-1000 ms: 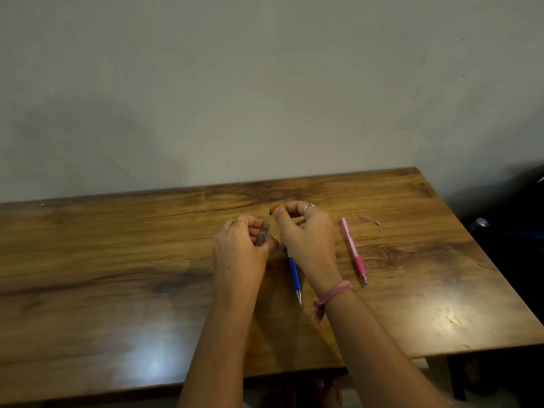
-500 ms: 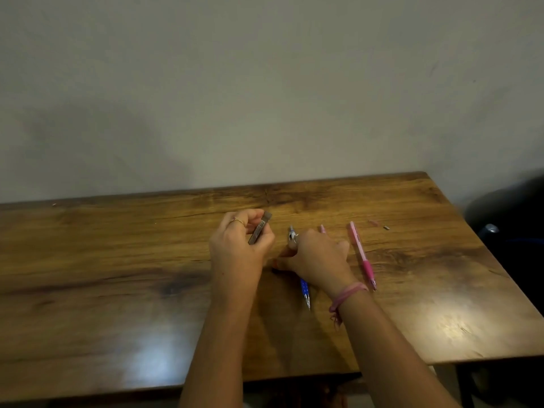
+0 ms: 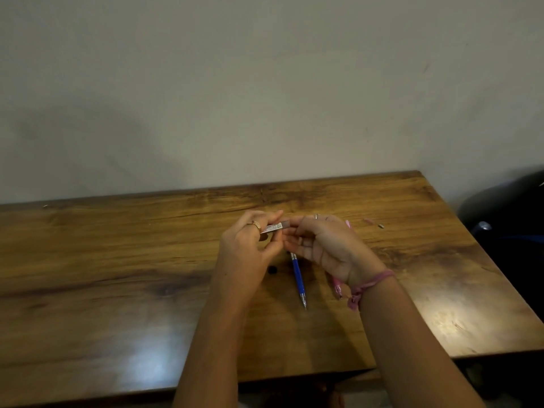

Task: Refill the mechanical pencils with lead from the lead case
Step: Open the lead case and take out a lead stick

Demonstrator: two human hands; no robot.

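Observation:
My left hand (image 3: 250, 245) holds a slim grey lead case (image 3: 275, 227) with a white label, lifted above the wooden table (image 3: 117, 275). My right hand (image 3: 321, 242) pinches the case's right end with its fingertips. Below the hands a blue mechanical pencil (image 3: 298, 278) lies on the table, its metal tip pointing toward me. A pink mechanical pencil (image 3: 337, 285) lies to its right, mostly hidden under my right wrist. A small black piece (image 3: 272, 270) sits on the table left of the blue pencil.
Two tiny bits (image 3: 381, 226) lie on the table at the back right. A dark object (image 3: 506, 219) stands beyond the table's right edge. A plain wall rises right behind the table.
My right hand has lifted off the table near the blue pencil and come up to the lead case's end. The left hand has turned the case to lie nearly level.

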